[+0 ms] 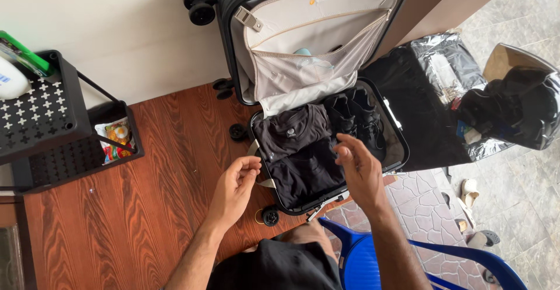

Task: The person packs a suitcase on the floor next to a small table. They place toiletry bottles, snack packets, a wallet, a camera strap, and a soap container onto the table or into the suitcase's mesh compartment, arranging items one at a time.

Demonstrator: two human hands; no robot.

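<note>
Head view looks straight down on an open black suitcase (303,91) lying on a reddish wooden floor (146,196), its lid propped against a pale wall. Folded black clothes (297,150) fill the left part of the lower half, and a pair of black shoes (359,118) sits beside them on the right. The left hand (236,185) hovers just off the case's left edge, fingers curled loosely inward with thumb and fingertips near each other, gripping nothing visible. The right hand (359,170) hangs over the clothes, fingers slightly bent and apart, also empty. A mesh pocket (309,71) in the lid holds a pale item. A black metal shelf (41,115) stands at left, a blue plastic chair (373,255) below, a black bag (519,109) at right.
</note>
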